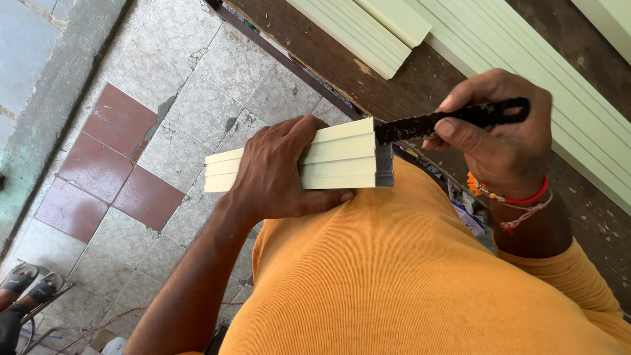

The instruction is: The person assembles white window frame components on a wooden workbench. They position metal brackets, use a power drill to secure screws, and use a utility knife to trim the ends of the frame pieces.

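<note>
My left hand [276, 167] grips a short cream-coloured ribbed moulding piece [338, 158], held level against my chest over my orange shirt. Its grey cut end [384, 156] faces right. My right hand [503, 135] holds a thin black blade-like tool [453, 120] by its handle. The rough speckled tip of the tool rests on the top corner of the cut end. A red band and strings circle my right wrist.
A dark worn wooden bench [420, 79] on the right carries long cream moulding strips [565, 112] and shorter offcuts [368, 29]. Grey and maroon floor tiles [164, 131] lie to the left. Another person's sandalled feet [29, 283] show at the lower left.
</note>
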